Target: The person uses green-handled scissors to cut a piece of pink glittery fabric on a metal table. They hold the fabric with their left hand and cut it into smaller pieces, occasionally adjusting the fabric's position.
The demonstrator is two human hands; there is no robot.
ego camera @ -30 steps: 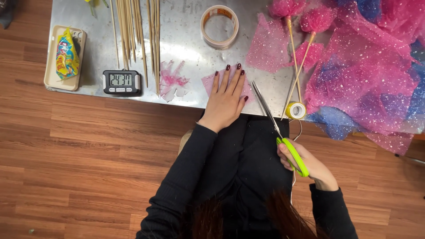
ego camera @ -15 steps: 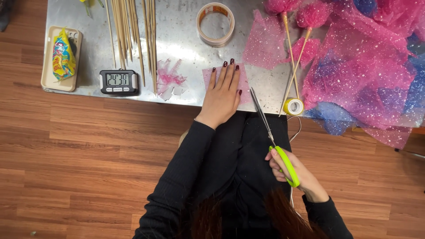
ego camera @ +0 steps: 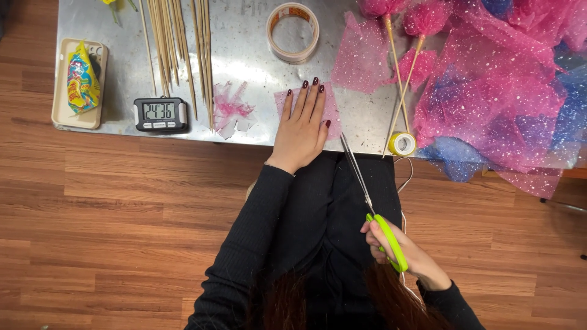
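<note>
Right hand (ego camera: 406,253) closed round green scissors (ego camera: 373,208), blades shut, tips near table edge (ego camera: 244,137); left hand (ego camera: 301,125) flat, empty, pinning pink mesh square (ego camera: 330,107) so it lies smooth

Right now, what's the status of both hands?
Left hand flat on pink mesh square. Right hand grips green scissors, blades closed, off the table. Nothing between.

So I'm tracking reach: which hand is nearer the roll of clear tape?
Left. The left hand lies flat on pink mesh just below the tape roll; the right hand holds green-handled scissors off the table.
</note>
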